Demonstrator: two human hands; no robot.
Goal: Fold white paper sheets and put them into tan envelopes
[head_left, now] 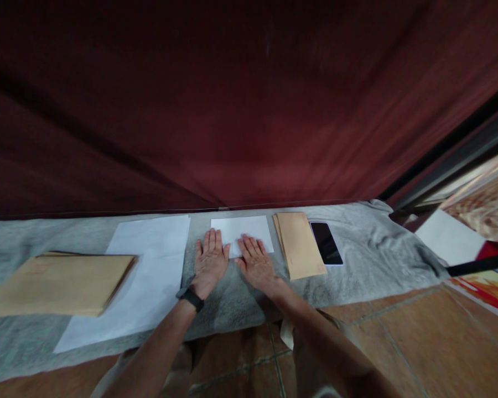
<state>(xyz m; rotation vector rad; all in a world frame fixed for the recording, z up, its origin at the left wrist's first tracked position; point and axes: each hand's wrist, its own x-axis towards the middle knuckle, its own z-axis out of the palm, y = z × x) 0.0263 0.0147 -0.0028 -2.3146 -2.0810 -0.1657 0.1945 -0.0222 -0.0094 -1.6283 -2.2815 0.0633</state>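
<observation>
White paper (241,225) partly beneath left hand (211,261) and right hand (258,267), both flat, unclenched, slightly apart.

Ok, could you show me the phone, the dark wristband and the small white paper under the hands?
Phone (326,244): head view, middle of its dark screen.
Dark wristband (191,298): head view, middle of its visible band.
Small white paper (238,227): head view, its uncovered part, toward the far edge.

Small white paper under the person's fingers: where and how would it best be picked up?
The white paper is probably best pinched at the middle of its far edge, coming from the far side. It lies flat on the grey cloth, so a fingertip may need to slip underneath. That edge is uncovered, while the fingers rest over its near part.
</observation>
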